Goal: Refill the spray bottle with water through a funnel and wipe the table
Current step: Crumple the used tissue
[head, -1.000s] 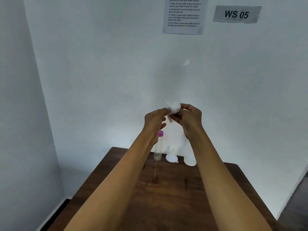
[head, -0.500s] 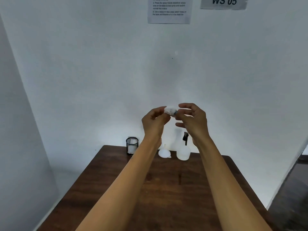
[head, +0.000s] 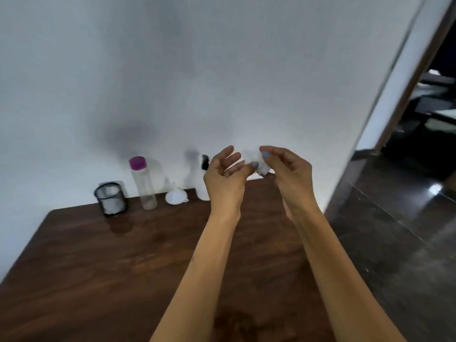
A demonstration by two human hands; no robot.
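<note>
Both hands, left hand (head: 225,180) and right hand (head: 290,177), pinch one crumpled white tissue (head: 254,160) between them, raised above the wooden table (head: 111,255), spray bottle (head: 202,188) behind.

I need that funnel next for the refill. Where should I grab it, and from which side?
Pinch the narrow spout of the funnel from above. It stands mouth-down on the table, spout up, between the purple-capped bottle and the spray bottle, so sideways access looks cramped.
</note>
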